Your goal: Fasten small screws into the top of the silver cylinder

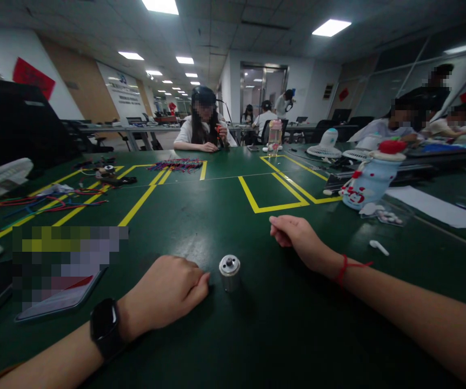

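Note:
A small silver electric motor [230, 274] stands upright on the green table, its short shaft and end face pointing up. My left hand [167, 292] rests just left of it, closed in a loose fist, the thumb near the motor but apart from it. Nothing shows in that hand; a black watch [106, 325] is on the wrist. My right hand [293, 236] lies farther off to the right, fingers curled in and the underside hidden. It touches only the table, and no object shows in its grasp. A red string bracelet [343, 268] circles the right wrist.
Yellow tape [257, 208] marks the green tabletop [192, 216]. Loose wires [66, 202] and a phone [66, 281] lie left. A blue bottle [373, 181], a white earbud [379, 247] and paper [439, 205] are right. Opposite sits a person [200, 127] beyond a wire bundle [178, 165].

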The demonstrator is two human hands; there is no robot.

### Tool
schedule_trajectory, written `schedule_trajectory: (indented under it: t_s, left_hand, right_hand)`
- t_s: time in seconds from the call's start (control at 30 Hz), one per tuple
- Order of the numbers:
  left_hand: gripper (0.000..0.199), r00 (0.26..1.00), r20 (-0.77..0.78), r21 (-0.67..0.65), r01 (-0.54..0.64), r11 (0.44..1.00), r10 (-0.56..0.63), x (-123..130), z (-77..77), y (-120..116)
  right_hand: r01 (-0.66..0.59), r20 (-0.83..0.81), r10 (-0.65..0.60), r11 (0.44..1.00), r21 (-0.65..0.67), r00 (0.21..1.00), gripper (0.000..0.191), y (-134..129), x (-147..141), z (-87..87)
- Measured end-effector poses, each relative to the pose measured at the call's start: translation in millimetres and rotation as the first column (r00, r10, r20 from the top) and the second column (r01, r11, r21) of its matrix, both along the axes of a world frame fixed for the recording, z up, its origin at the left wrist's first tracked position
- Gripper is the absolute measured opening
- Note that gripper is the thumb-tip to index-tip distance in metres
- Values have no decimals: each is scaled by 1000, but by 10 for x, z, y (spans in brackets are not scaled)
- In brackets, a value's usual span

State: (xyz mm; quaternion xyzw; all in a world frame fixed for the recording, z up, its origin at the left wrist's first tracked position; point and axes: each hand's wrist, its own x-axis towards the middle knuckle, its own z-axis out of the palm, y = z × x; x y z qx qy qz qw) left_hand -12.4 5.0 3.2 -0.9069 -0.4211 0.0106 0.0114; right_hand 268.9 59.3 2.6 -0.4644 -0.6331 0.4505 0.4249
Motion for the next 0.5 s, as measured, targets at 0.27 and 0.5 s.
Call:
schedule_trajectory:
  t_s: [0.27,0.5]
  left_hand:
    - [48,1000,-3,-17,3,1000,-3,-1,3,11]
    - [49,1000,-11,6,-1,1000,1,22,-1,21]
  right_hand:
    - [-18,48,18,1000,-6,999,36,-11,-52,-9]
    - [-331,428,222,922,201,876,18,-162,-140,175]
